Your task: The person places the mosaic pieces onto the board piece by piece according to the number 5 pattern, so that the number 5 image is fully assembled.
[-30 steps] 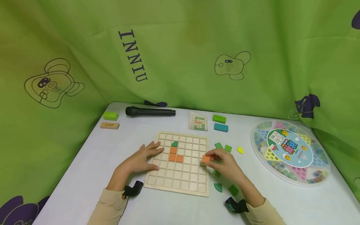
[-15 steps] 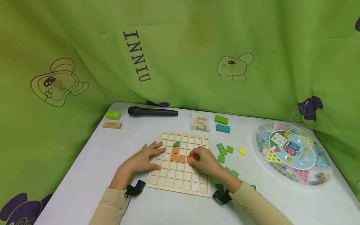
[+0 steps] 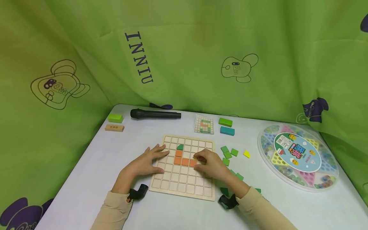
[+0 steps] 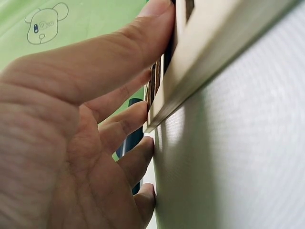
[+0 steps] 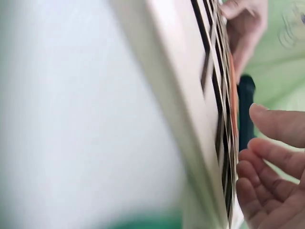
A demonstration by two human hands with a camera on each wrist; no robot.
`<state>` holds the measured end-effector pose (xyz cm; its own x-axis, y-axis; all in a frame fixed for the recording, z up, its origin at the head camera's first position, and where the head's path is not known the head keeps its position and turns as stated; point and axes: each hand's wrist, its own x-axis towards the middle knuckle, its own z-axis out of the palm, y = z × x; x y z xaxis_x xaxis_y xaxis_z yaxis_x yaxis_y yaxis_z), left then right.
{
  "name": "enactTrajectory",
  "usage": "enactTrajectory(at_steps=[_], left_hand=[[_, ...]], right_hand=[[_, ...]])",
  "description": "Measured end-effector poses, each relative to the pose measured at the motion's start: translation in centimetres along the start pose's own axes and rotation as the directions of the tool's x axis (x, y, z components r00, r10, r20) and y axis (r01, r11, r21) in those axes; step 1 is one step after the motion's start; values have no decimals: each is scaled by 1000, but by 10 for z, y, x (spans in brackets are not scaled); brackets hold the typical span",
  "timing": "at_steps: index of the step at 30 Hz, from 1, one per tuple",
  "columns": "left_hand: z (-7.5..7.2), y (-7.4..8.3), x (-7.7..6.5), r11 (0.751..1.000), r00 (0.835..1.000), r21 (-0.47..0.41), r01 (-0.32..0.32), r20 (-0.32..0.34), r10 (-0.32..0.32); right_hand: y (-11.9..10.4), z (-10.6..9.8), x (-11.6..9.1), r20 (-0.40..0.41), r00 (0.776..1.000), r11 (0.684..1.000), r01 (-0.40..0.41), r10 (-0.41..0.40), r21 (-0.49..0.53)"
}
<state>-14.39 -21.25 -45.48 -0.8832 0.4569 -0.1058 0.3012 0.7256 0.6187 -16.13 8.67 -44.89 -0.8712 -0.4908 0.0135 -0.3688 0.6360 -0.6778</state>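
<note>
Orange tiles [image 3: 185,162], four, on one wooden board [image 3: 182,187], two hands [image 3: 143,164] [image 3: 212,164] loosely spread, gripping nothing

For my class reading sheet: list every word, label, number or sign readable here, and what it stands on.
"I N N I U", letters turned sideways, top to bottom: on the curtain.
Box label: large characters, apparently Chinese, too blurred to quote.
Sticker on that label: print too small.
Wooden block: marks too blurred.
Bear drawings on the curtain: small lettering unclear.
No number is readable.
</note>
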Motion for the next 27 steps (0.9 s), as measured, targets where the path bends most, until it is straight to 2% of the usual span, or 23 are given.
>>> enactTrajectory(at_steps=[5, 8, 15, 20, 27], left_hand=[[0, 0, 0, 1000, 1000, 3, 2, 3, -2], [0, 0, 0, 1000, 1000, 10, 1, 3, -1], [-1, -1, 0, 1000, 1000, 9, -2, 4, 2], [0, -2, -1, 1000, 1000, 8, 1, 8, -1], [1, 0, 0, 1000, 1000, 5, -4, 4, 4]], right_hand=[[21, -25, -13, -68, 997, 999, -24, 26, 32], [39, -42, -21, -111, 991, 997, -65, 69, 37], [80, -77, -35, -184, 969, 984, -176, 167, -29], [97, -86, -36, -172, 968, 979, -197, 184, -59], [103, -87, -31, -170, 976, 979, -157, 134, -127]])
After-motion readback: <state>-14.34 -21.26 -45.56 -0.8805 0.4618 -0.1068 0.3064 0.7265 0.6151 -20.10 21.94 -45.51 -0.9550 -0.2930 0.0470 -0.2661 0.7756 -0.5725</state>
